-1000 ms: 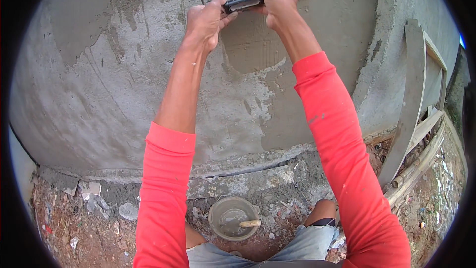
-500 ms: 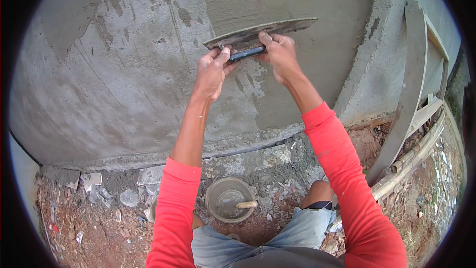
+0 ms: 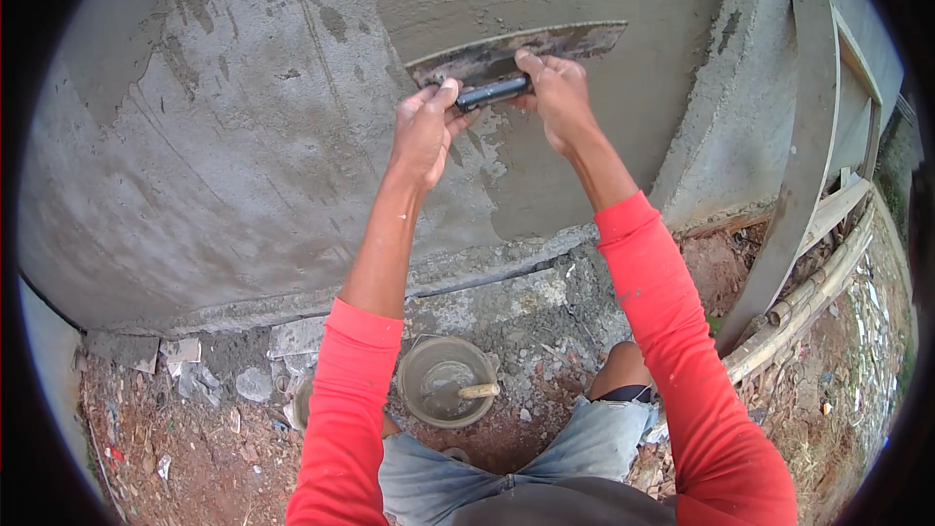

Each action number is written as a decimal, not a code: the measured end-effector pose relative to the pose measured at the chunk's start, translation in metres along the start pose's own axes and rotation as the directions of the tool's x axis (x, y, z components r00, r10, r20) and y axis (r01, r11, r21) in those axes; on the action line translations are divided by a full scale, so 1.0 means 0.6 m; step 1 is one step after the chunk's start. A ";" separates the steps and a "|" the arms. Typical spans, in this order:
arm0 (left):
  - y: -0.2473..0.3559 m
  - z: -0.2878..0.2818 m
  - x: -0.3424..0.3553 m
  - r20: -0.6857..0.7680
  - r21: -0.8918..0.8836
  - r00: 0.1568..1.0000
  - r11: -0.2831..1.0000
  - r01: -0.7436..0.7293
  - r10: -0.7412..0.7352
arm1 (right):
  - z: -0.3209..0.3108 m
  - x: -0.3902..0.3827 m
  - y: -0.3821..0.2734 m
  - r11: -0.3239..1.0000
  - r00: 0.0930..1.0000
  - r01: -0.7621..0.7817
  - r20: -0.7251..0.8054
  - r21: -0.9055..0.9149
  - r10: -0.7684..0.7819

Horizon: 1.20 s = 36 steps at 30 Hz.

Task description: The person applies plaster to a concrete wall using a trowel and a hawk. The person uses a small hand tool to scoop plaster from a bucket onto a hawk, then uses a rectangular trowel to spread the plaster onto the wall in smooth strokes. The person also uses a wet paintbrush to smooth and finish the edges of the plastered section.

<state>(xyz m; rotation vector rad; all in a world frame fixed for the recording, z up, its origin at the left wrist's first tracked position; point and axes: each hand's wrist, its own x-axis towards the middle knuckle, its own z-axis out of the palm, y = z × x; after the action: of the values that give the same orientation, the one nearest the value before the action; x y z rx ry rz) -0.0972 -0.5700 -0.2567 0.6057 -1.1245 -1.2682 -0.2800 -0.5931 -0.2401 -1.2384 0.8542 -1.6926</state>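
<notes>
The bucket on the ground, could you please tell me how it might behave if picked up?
The bucket would probably keep its shape, its round rim looking stiff. The pale handle in it might shift, and the wet-looking grey contents could slop if tilted.

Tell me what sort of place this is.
Probably an outdoor building site: a grey wall only partly covered with a smoother coat, a wide trowel in the person's hands, and a bucket on debris-strewn ground.

You have the wall ahead, the trowel before it, the bucket on the ground below, boards at your right.
</notes>
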 end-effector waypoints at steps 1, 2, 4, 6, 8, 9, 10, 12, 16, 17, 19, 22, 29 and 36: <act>-0.053 -0.012 -0.004 0.013 0.009 0.998 0.998 0.058 -0.058 | -0.038 0.000 0.072 1.000 1.000 -0.012 0.002 -0.024 0.012; -0.089 -0.021 -0.006 0.022 0.022 0.993 0.993 0.120 -0.120 | -0.069 0.002 0.126 0.998 1.000 -0.030 0.002 -0.046 0.030; -0.102 -0.024 -0.012 0.014 0.055 0.995 0.994 0.097 -0.097 | -0.070 -0.010 0.139 1.000 1.000 -0.020 0.024 -0.002 0.020; -0.084 -0.018 0.008 0.012 0.071 0.999 0.997 0.043 -0.044 | -0.062 0.012 0.118 0.998 0.998 0.024 0.055 0.066 -0.028; -0.037 0.007 0.021 0.028 0.077 1.000 0.997 -0.006 0.004 | -0.047 0.031 0.059 0.996 0.996 0.060 0.060 0.061 -0.063; -0.009 0.022 0.034 0.042 0.081 0.998 0.995 -0.053 0.050 | -0.037 0.048 0.027 0.994 0.993 0.092 0.066 0.057 -0.096; 0.020 0.038 0.050 0.048 0.075 0.994 0.992 -0.097 0.094 | -0.031 0.070 -0.003 0.991 0.989 0.127 0.071 0.049 -0.131; 0.081 0.062 0.085 0.061 0.039 0.987 0.988 -0.148 0.146 | 0.002 0.093 -0.089 0.979 0.980 0.175 0.072 0.110 -0.183; 0.247 0.146 0.161 0.066 -0.062 0.958 0.960 -0.274 0.278 | 0.067 0.204 -0.269 0.924 0.925 0.352 0.093 0.149 -0.368; 0.296 0.158 0.190 0.054 -0.079 0.953 0.953 -0.292 0.297 | 0.095 0.219 -0.321 0.897 0.895 0.405 0.122 0.179 -0.429; 0.395 0.194 0.234 0.133 -0.009 0.913 0.922 -0.387 0.385 | 0.127 0.243 -0.429 0.930 0.922 0.359 0.121 0.083 -0.367; 0.457 0.214 0.221 0.129 0.116 0.893 0.888 -0.446 0.432 | 0.152 0.257 -0.469 0.878 0.863 0.467 0.165 0.106 -0.478; 0.170 0.003 0.061 0.191 0.115 0.945 0.950 -0.290 0.265 | 0.064 0.051 -0.139 0.957 0.926 0.262 0.248 0.122 -0.285; -0.086 -0.092 -0.017 -0.087 0.150 0.981 0.971 0.185 -0.173 | 0.008 -0.027 0.145 0.955 0.968 -0.251 0.061 0.158 0.244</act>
<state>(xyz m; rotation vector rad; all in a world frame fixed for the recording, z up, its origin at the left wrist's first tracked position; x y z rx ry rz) -0.0689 -0.5851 -0.3260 0.8820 -1.1354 -1.3067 -0.2526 -0.6138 -0.3218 -1.0058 0.7924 -1.4989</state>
